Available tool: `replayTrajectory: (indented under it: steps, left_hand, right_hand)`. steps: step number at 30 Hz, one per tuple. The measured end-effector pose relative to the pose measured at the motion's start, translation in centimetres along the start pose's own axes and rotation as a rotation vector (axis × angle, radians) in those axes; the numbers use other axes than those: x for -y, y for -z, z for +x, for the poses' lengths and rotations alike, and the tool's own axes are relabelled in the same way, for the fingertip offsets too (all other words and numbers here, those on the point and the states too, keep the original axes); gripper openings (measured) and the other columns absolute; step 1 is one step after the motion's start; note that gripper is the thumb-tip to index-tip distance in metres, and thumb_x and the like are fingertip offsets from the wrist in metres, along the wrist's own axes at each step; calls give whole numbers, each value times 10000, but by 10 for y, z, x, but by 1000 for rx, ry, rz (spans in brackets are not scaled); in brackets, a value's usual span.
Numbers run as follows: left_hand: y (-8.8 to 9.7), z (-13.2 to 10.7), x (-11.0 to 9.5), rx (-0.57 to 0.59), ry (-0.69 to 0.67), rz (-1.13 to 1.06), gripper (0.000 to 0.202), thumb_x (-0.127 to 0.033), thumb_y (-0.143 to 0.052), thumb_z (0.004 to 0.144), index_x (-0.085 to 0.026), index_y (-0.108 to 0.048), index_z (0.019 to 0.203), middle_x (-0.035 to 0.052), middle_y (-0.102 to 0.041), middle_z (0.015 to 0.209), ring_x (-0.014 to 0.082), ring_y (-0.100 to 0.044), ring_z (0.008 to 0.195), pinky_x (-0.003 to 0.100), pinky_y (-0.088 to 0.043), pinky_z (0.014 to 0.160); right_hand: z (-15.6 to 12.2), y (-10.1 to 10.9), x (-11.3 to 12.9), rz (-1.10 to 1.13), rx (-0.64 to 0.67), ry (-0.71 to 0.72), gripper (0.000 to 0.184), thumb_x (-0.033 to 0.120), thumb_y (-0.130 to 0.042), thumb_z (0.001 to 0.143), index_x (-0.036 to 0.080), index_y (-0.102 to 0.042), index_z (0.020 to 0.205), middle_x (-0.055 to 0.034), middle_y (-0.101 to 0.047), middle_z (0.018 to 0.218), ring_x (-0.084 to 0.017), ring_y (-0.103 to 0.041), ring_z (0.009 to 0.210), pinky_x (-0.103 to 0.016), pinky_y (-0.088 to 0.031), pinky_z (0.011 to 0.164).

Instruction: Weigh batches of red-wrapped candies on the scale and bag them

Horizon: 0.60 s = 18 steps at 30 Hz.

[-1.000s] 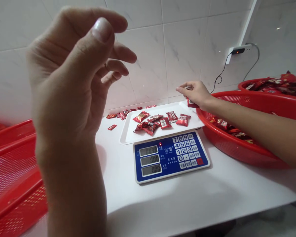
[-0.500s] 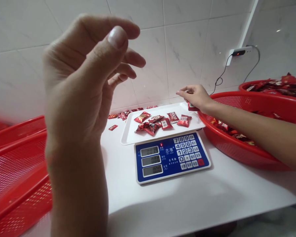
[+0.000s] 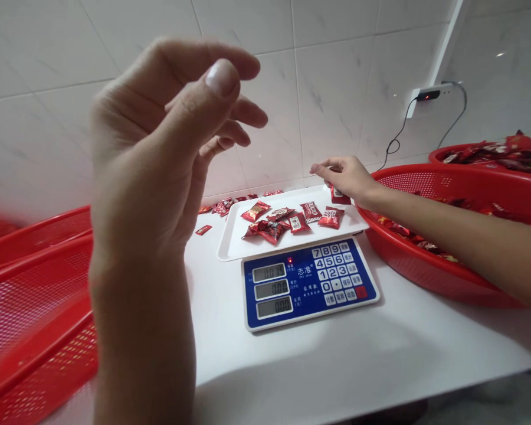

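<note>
My left hand [image 3: 159, 147] is raised in front of the wall at the left, its fingers loosely curled and apart, with nothing visible in them. My right hand [image 3: 347, 180] is above the far right corner of a white tray [image 3: 230, 239], pinching a red-wrapped candy [image 3: 340, 196]. Several similar candies [image 3: 272, 229] lie on the tray, which sits on a blue digital scale [image 3: 310, 284]. More candies [image 3: 221, 208] lie on the white counter behind the tray, and a single candy [image 3: 203, 230] lies apart from them.
A large red mesh basket [image 3: 407, 254] holding candies stands right of the scale, with a second red basket [image 3: 451, 154] behind it. Red mesh baskets [image 3: 30, 313] stack at the left. A wall socket [image 3: 427, 94] with trailing cables sits above.
My right hand has moved slightly left and down over the tray corner, still holding the candy. My left hand has shifted right in view. The scale's top reading appears to have changed.
</note>
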<state>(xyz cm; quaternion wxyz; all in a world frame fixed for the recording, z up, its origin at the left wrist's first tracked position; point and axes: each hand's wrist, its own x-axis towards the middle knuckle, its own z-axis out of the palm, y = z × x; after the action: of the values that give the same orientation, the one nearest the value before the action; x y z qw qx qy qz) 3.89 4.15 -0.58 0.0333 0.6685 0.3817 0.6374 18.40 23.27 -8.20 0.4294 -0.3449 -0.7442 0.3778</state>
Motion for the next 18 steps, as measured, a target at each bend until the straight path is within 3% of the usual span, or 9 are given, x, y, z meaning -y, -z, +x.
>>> replayTrajectory:
  steps: [6,12,18]
  left_hand:
    - [-1,1,-1,-13,2,27,128,-224,-649,920,-297,-752,898,-13,-714,1108,222,-699,942,329,-510,760]
    - [0,1,1,45,-40,15,109,-210,-675,913,-281,-756,898,-12,-716,1088,201,-695,917,310,-519,756]
    - [-2,0,0,27,-9,0,139,-198,-654,924,-282,-759,891,-6,-723,1088,208,-696,931,314,-524,745]
  right_hand:
    - [-5,-2,5,-12,23,-6,185,321,-680,928,146,-709,877,32,-511,594,-87,-413,523,-254,-348,528]
    - [-7,-2,6,11,45,-39,184,318,-673,940,143,-718,900,45,-474,574,-82,-380,495,-256,-336,519]
    - [0,-7,-1,209,54,-256,337,441,-572,988,145,-728,944,51,-368,535,-98,-352,459,-255,-312,463]
